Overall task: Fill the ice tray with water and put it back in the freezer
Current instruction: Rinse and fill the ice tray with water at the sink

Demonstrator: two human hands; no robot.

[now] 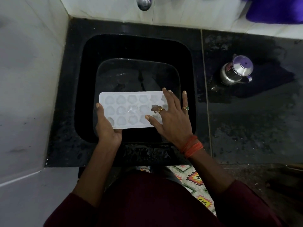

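Here, ice tray (127,112) over black sink (86,66), wet counter (246,125), white wall (29,71)

Ice tray (131,110): was milky white.
Sink (82,89): was glossy black.
Desk (246,128): was black, speckled grey, at 3 o'clock.
Steel jug (236,71): was silver, with a purple-tinted lid, at 2 o'clock.
Cloth (275,10): was vivid purple, at 1 o'clock.
Wrist threads (191,146): were orange-red.
Floor mat (193,179): was white with green, orange and yellow zigzags, at 5 o'clock.
Sleeve (147,202): was maroon.

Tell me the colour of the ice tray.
White. The ice tray shows clearly in the head view, over the black sink.
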